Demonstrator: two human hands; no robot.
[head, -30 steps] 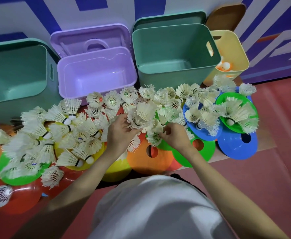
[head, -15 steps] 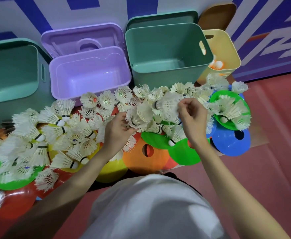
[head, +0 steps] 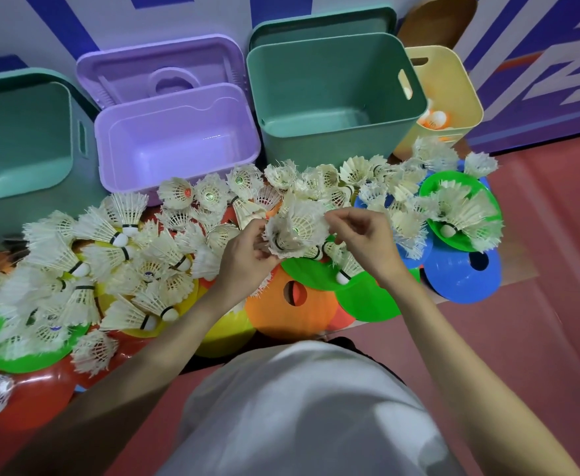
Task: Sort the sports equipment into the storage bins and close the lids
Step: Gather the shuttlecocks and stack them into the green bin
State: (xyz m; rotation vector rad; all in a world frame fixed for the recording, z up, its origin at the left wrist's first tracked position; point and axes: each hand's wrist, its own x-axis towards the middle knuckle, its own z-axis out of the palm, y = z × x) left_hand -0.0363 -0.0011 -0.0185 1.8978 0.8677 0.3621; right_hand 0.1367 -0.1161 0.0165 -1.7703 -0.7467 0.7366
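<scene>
The fingers of the left hand (head: 247, 255) curl round a nested bunch of shuttlecocks (head: 293, 228), and the right hand (head: 367, 240) has come back from the pile at the right to pinch the bunch's feathered rim, apparently seating another one it just gathered. The bunch is held above the green cone (head: 316, 273), short of any bin. The purple bin (head: 178, 139) and the green bin (head: 333, 94) beyond stand open and bare inside, so sorting has barely begun.

One head-worn view is given, aimed forward and steeply down, close over the hands (head: 302, 242) and bins (head: 333, 97).
</scene>
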